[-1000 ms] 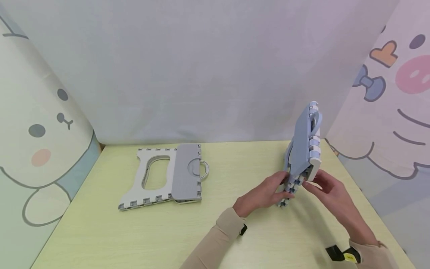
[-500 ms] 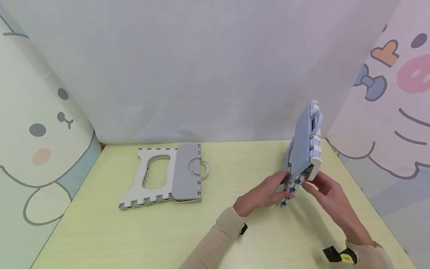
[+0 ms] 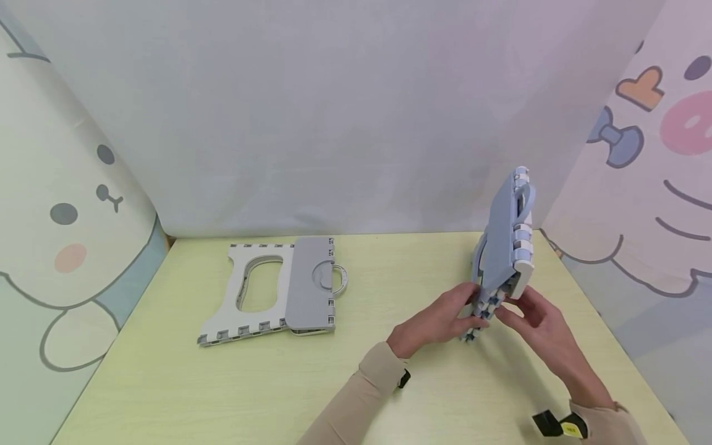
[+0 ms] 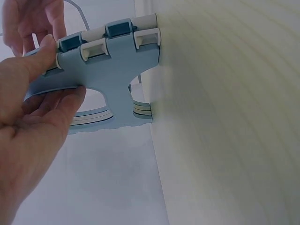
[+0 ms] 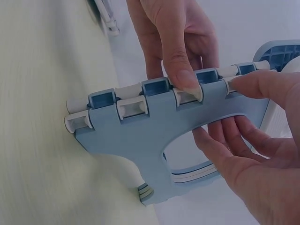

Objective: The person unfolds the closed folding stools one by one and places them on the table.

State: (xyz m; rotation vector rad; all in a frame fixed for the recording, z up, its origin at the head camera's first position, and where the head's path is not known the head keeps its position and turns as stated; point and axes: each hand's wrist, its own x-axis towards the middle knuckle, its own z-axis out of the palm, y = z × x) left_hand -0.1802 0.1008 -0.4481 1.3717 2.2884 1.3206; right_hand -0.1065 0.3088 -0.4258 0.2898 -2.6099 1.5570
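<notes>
A blue and white folding step stool (image 3: pixel 499 238) stands nearly folded on edge at the right of the table, its carrying handle facing right. My left hand (image 3: pixel 436 318) grips its near lower edge, thumb on the hinged side. In the left wrist view, the fingers of my left hand (image 4: pixel 44 112) reach into the cut-out of the blue leg panel (image 4: pixel 126 65). My right hand (image 3: pixel 547 337) holds the same stool from the right. In the right wrist view, the thumb of my right hand (image 5: pixel 258 154) lies against the hinge row, fingers at the cut-out.
A grey and white folding stool (image 3: pixel 308 284) lies flat at the left of the pale yellow table (image 3: pixel 222 395), its ring handle pointing right. A light back wall (image 3: pixel 345 123) and cartoon-printed side panels (image 3: pixel 628 247) enclose the table.
My right thumb and hand have shifted slightly left along the stool's underside. My left hand and the blue stool have stayed nearly in place.
</notes>
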